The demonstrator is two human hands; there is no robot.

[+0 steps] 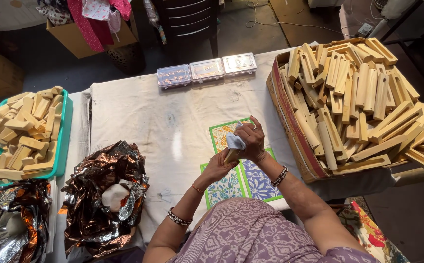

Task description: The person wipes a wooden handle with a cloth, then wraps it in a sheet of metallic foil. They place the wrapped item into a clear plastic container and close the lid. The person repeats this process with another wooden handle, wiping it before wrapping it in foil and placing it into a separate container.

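Purple sleeves low, both my hands busy over the printed mats (258,182).
Left hand (217,168) grips a small wooden block (231,156): light, stiff, held by its end; right hand (252,141) pinches a soft cloth (234,141) on it.
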